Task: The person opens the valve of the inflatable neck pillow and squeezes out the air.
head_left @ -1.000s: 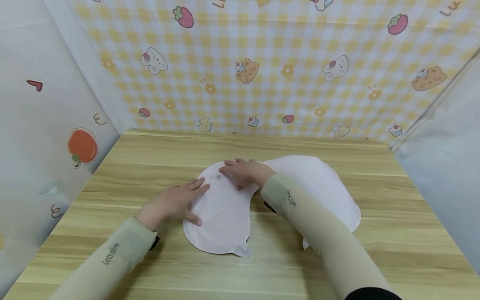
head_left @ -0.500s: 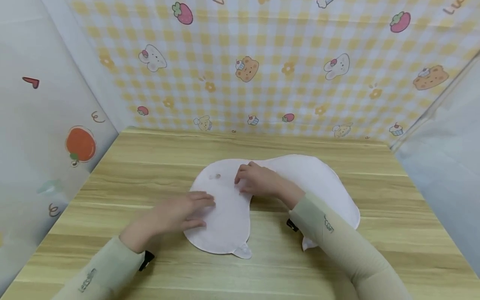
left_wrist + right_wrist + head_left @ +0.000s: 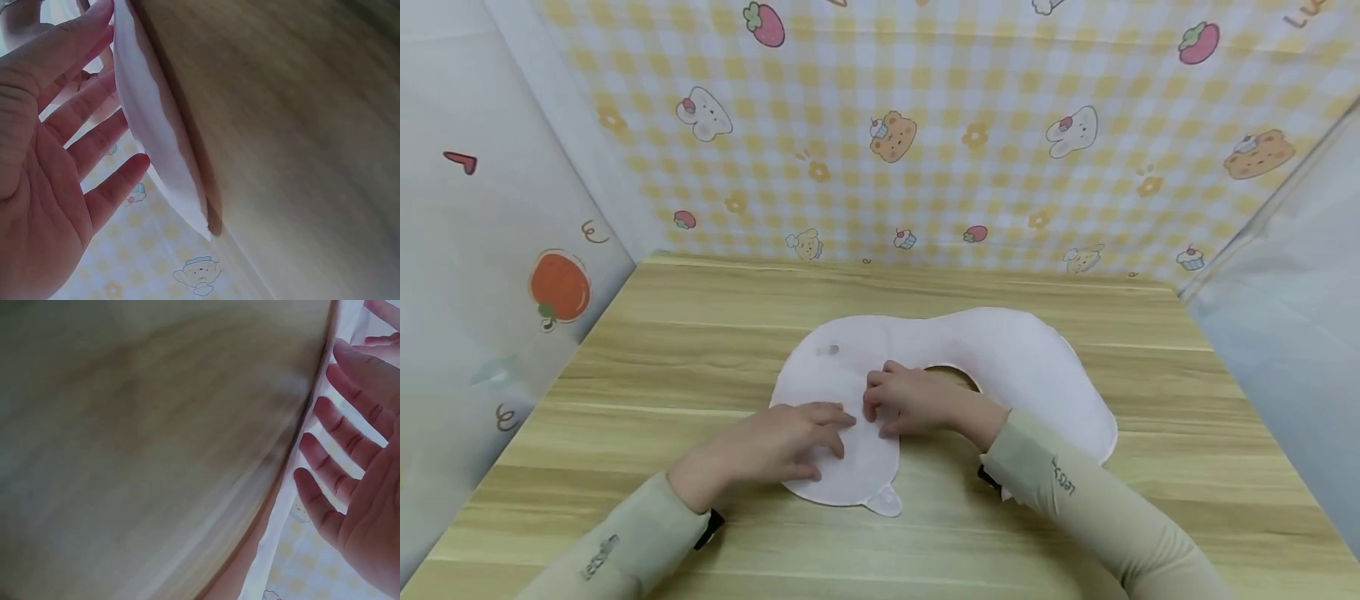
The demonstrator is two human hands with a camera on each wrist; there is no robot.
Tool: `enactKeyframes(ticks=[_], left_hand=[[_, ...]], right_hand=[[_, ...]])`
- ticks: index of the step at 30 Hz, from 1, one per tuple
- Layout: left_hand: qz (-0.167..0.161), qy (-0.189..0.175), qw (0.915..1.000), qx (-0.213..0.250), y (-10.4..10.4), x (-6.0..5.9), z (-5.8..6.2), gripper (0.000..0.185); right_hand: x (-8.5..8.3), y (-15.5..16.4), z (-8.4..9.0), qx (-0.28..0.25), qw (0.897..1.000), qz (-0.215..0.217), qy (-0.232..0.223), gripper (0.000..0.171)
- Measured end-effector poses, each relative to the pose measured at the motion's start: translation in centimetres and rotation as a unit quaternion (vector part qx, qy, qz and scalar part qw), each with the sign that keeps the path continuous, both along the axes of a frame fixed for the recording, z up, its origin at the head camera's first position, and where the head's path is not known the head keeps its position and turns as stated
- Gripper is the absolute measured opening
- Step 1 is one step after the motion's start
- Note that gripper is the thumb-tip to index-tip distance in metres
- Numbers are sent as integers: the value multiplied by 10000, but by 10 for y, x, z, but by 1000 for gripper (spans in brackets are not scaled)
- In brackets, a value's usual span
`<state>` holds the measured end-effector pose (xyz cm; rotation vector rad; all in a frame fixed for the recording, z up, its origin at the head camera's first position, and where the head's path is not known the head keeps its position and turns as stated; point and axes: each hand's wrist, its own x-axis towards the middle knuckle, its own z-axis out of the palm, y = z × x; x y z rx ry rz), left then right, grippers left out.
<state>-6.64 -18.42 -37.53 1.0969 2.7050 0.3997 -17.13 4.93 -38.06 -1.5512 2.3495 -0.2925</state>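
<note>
A flat, pale pink-white U-shaped neck pillow (image 3: 1030, 367) lies on the table, with its curve at the back. A small clear valve (image 3: 832, 350) sits near the top of its left arm, and a tab (image 3: 886, 502) sticks out at that arm's lower end. Over the left arm's lower part, my left hand (image 3: 782, 442) spreads its fingers, with their tips at the fabric in the left wrist view. My right hand (image 3: 917, 402) reaches across the pillow's opening, fingers loosely bent at the left arm's inner edge. The right forearm hides part of the pillow's right arm.
The wood-grain table (image 3: 662, 358) extends around the pillow. Behind it hangs a yellow checked cloth (image 3: 977, 179) with cartoon prints. White sheets (image 3: 482, 275) close off the sides.
My right hand has moved from beside the valve toward me and slightly right, to the inner edge. The left hand has slid from the outer edge toward the lower middle of the left arm.
</note>
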Motion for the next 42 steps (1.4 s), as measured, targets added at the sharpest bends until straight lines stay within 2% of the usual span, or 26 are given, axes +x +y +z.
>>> enactKeyframes(ticks=[8,16,26,32,38,42], left_hand=[[32,-215,9997,-59,-4,0,-5,37],[148,-363,9992,-49,-9,0,-4,50],[399,-478,9979,-187,-14,2,-2,65],[437,-421,9978,-282,-17,2,-2,67],[538,-460,9972,-245,-18,2,-2,67],[619,-546,9963,-241,-16,3,-1,67]], right_hand=[[-2,-2,-2,345,9992,-187,-45,30],[-9,1,-4,147,9982,-488,-316,47],[-17,1,-5,375,9971,-624,-216,75],[-19,0,-6,531,9963,-653,-153,86],[-19,0,-5,543,9965,-630,-55,85],[-11,1,-5,277,9984,-492,31,66]])
